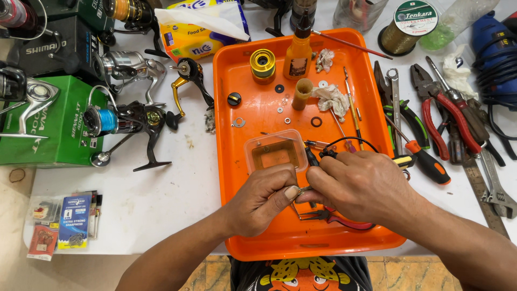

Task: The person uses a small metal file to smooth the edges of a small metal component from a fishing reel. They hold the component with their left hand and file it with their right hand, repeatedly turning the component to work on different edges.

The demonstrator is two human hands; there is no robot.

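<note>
- Pinching a tiny metal part (302,189) between them, the left hand (264,198) and right hand (362,186) meet over the near half of the orange tray (237,178), fingertips closed together on the piece; what the piece is cannot be made out.
- The part sits above the tray floor, just near of the small clear plastic box (276,151) and above the red-handled pliers (339,218) lying at the tray's near edge.
- Loose washers (285,110) and small rings lie scattered mid-tray near a gold spool (263,64), a brown oil bottle (298,51) and crumpled tissue (333,99).
- Risk: the part is very small and held only by fingertips; a slip would likely drop it among the look-alike washers, or let it bounce over the tray rim onto the white table (161,194).
- Risk: a black wire (350,140) curves just beyond the right hand; a snag on it could jerk the grip.
- Risk: oil on the fingers would make the pinch less sure.
- Fishing reels (129,118) rest toward the table's left edge, hand tools (447,113) toward the right.
</note>
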